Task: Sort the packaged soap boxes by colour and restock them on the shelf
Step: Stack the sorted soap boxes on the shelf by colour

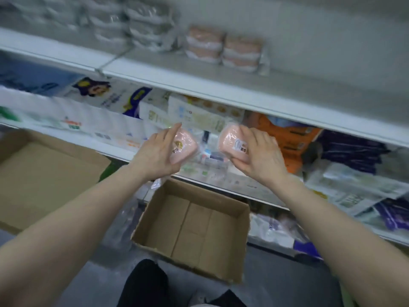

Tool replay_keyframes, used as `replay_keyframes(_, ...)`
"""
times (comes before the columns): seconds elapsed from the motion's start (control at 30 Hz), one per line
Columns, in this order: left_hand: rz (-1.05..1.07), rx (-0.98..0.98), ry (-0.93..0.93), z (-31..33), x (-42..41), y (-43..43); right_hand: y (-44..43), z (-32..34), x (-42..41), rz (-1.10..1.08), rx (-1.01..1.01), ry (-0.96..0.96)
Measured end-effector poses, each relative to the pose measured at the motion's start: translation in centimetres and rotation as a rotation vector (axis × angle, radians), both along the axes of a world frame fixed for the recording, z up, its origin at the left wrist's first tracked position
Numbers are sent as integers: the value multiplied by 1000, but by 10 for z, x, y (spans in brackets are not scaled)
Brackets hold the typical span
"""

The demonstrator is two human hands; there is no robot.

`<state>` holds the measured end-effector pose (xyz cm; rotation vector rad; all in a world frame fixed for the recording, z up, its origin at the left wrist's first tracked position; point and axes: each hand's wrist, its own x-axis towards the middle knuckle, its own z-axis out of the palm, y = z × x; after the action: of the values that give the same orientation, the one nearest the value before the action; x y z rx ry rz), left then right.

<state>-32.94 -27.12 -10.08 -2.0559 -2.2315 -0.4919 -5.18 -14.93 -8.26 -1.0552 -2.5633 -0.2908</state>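
Note:
My left hand (pixel 158 151) holds a pink soap box wrapped in clear film (pixel 184 147), fingers along its left side. A second pink soap box (pixel 232 144) is gripped by my right hand (pixel 262 157), fingers curled over its top. Both are raised in front of the lower shelf. On the upper white shelf (pixel 199 85) stand two stacks of pink soap boxes (pixel 223 48); left of them are stacks of grey-white soap boxes (pixel 146 29). The picture is blurred by motion.
An empty open cardboard carton (pixel 194 231) sits on the floor below my hands. A larger open carton (pixel 44 171) lies at the left. The lower shelves hold tissue packs (pixel 106 100), an orange pack (pixel 287 140) and purple packs (pixel 352 154).

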Motion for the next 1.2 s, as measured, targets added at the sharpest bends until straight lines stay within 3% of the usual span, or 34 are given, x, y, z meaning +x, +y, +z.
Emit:
replay_keyframes(0.17, 20, 195, 79, 79, -9, 38, 31, 71, -6, -35, 81, 114)
replay_keyframes(0.4, -72, 233, 28, 155, -41, 122, 85, 123, -23, -144, 124, 246)
replay_keyframes(0.7, -138, 97, 71, 215, -89, 264, 153, 143, -59, -302, 206, 160)
replay_keyframes(0.87, -297, 57, 67, 228, -106, 332, 196, 164, -75, -303, 37, 101)
replay_keyframes(1.03, -285, -68, 189, 212, -117, 373, 226, 190, -102, -255, -31, 61)
replay_keyframes(1.1, -262, -15, 235, 202, -122, 376, 239, 198, -114, -213, -17, 45)
replay_keyframes(1.2, -201, 239, 192, 183, -125, 370, 264, 204, -135, -181, -94, 51)
